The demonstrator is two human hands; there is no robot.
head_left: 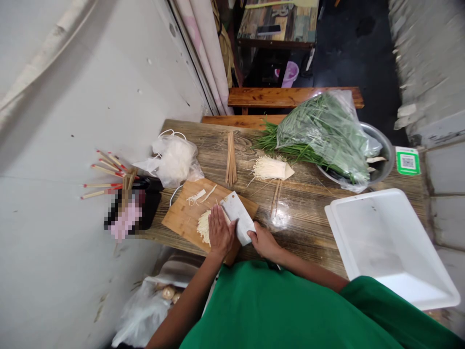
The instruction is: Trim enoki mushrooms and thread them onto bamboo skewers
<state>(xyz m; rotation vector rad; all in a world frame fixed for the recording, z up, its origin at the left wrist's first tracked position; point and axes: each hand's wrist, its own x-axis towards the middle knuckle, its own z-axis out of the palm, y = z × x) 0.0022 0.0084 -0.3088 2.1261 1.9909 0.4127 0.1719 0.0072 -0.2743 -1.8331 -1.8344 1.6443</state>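
Bright green top (269,305), loose right sleeve (392,303), bare forearms (314,271) and fingers (215,219).

Far tabletop (250,28) bears an "R" (285,10); green card (408,171), a QR code (407,161).

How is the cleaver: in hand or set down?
In hand: the right hand grips the cleaver at its near end, close beside the left hand.

Cleaver (239,218): flat metal blade, dull sheen. Cutting board (180,213): smooth pale wood. Counter (210,150): streaky-grained wood, glossy where light strikes. Tray (378,242): smooth white plastic. Bowl (387,151): shiny metal. Bag (327,131) over greens (268,139): clear crinkled plastic. Bench (261,97): glossy wood. Garment (276,305): matt green cloth.
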